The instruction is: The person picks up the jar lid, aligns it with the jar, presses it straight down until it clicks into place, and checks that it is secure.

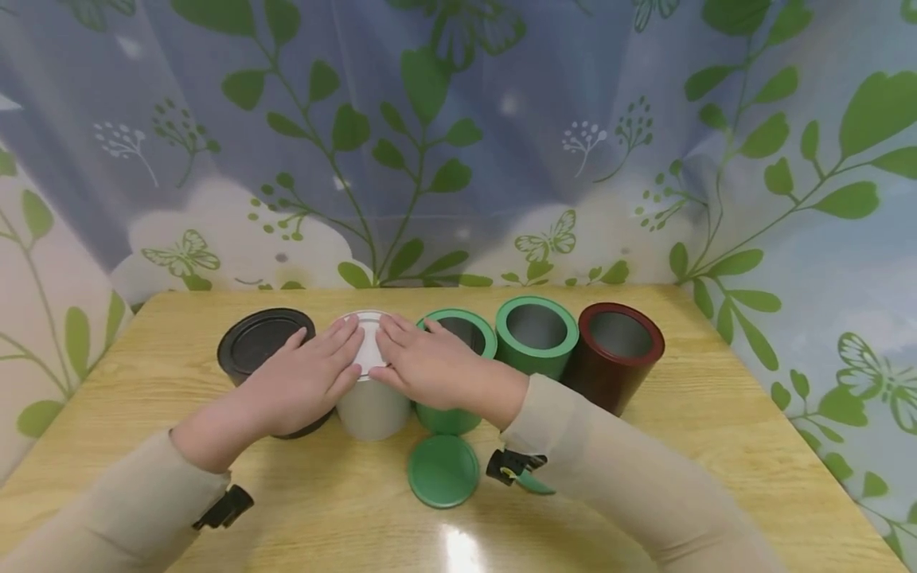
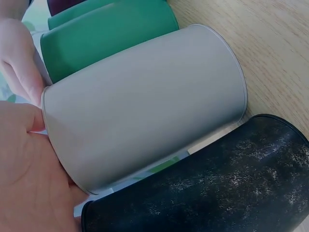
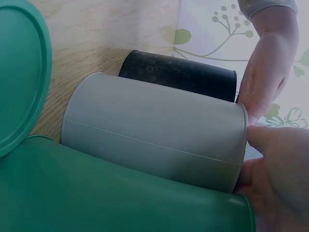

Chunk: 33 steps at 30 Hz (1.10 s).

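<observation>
A white canister (image 1: 373, 407) stands upright on the table with a white lid (image 1: 369, 350) on its top. My left hand (image 1: 304, 378) lies with straight fingers on the left part of that lid. From the right, my right hand (image 1: 433, 362) rests flat on the lid's other side, fingers extended. Both wrist views show the canister's side, with the left palm (image 2: 29, 174) and the right thumb (image 3: 263, 137) at its top rim. A black canister (image 1: 261, 342) with a black lid is left of it. A green canister (image 1: 447, 420), lidless, stands to its right, partly under my right hand.
A second open green canister (image 1: 537, 362) and an open dark red canister (image 1: 609, 382) continue the row to the right. A loose green lid (image 1: 443, 471) lies on the wooden table (image 1: 344, 509) in front. A leaf-patterned curtain (image 1: 458, 159) hangs behind.
</observation>
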Motion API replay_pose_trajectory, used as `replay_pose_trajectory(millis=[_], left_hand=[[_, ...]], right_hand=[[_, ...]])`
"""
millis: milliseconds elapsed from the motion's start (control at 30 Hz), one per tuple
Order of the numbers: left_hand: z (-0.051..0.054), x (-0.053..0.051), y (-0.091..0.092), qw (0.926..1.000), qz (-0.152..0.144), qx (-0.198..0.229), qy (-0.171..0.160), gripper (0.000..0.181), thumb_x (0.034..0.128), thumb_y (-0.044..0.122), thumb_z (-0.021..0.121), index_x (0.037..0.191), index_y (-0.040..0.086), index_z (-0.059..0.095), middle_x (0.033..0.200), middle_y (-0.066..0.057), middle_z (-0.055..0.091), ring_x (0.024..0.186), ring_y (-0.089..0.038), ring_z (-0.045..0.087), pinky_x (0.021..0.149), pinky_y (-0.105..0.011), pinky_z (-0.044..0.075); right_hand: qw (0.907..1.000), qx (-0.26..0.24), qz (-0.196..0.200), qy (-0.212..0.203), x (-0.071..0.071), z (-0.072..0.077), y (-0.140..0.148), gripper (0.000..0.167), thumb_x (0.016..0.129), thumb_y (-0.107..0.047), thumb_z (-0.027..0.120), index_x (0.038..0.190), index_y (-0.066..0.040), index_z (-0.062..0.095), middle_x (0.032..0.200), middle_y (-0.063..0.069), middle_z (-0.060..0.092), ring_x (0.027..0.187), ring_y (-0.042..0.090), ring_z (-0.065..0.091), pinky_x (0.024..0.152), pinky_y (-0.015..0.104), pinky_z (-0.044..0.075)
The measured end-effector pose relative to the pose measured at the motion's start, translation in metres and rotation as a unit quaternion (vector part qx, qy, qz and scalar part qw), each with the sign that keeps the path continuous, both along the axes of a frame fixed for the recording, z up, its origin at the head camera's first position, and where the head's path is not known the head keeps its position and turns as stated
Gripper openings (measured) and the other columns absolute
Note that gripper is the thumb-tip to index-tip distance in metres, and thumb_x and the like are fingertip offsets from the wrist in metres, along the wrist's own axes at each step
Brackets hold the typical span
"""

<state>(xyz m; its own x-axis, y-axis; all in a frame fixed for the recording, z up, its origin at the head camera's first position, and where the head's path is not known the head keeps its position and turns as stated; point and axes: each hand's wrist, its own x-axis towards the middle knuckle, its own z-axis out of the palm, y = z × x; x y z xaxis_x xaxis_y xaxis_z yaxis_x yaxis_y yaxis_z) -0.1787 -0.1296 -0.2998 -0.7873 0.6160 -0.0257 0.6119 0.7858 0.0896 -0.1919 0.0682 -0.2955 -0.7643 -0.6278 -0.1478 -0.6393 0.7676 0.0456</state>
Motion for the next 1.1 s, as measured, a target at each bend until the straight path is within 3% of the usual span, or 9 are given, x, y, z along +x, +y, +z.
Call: replay_pose_trajectory(millis=[267, 467, 600, 867, 1100], left_hand=[[0.005, -0.002, 0.001, 0.9999, 0.007, -0.008, -0.012, 0.057, 0.1023, 0.039, 0.028, 0.147, 0.003, 0.025, 0.153, -0.014, 0.016, 0.139, -0.029, 0.016, 0.104, -0.063, 0.015], [0.001, -0.001, 0.002, 0.9991, 0.022, 0.028, -0.023, 0.057, 0.1024, 0.038, 0.029, 0.146, 0.001, 0.025, 0.153, -0.015, 0.016, 0.14, -0.03, 0.014, 0.104, -0.064, 0.012], [-0.004, -0.001, 0.003, 0.9985, 0.027, 0.043, -0.019, 0.057, 0.1023, 0.038, 0.03, 0.146, 0.001, 0.027, 0.153, -0.014, 0.018, 0.139, -0.029, 0.015, 0.104, -0.065, 0.012], [-0.008, 0.001, 0.001, 0.9992, 0.023, 0.025, 0.023, 0.055, 0.1019, 0.036, 0.033, 0.144, 0.0, 0.032, 0.151, -0.015, 0.024, 0.138, -0.03, 0.021, 0.102, -0.064, 0.02], [-0.007, 0.002, 0.001, 0.9992, 0.028, 0.025, 0.01, 0.056, 0.1022, 0.037, 0.03, 0.145, 0.001, 0.029, 0.151, -0.015, 0.022, 0.139, -0.029, 0.019, 0.103, -0.064, 0.018]], right_hand=[[0.9999, -0.005, -0.004, 0.011, -0.001, 0.001, -0.001, 0.063, 0.1, -0.048, 0.023, 0.149, -0.007, 0.02, 0.154, 0.006, 0.014, 0.141, 0.016, 0.009, 0.111, 0.046, 0.017], [0.9997, -0.022, -0.002, 0.004, -0.002, -0.003, 0.003, 0.065, 0.1, -0.05, 0.021, 0.149, -0.009, 0.017, 0.154, 0.005, 0.01, 0.141, 0.014, 0.006, 0.112, 0.045, 0.012], [0.9997, -0.018, 0.008, 0.014, -0.001, -0.005, 0.007, 0.066, 0.099, -0.052, 0.022, 0.15, -0.01, 0.018, 0.154, 0.005, 0.011, 0.141, 0.016, 0.007, 0.112, 0.045, 0.013], [0.999, -0.018, 0.03, 0.029, 0.004, -0.008, 0.006, 0.068, 0.098, -0.053, 0.03, 0.148, -0.008, 0.024, 0.153, 0.007, 0.019, 0.14, 0.018, 0.012, 0.111, 0.045, 0.017], [0.9983, -0.042, 0.031, 0.024, 0.001, -0.01, 0.005, 0.066, 0.098, -0.051, 0.03, 0.147, -0.006, 0.026, 0.152, 0.008, 0.02, 0.14, 0.018, 0.014, 0.111, 0.044, 0.018]])
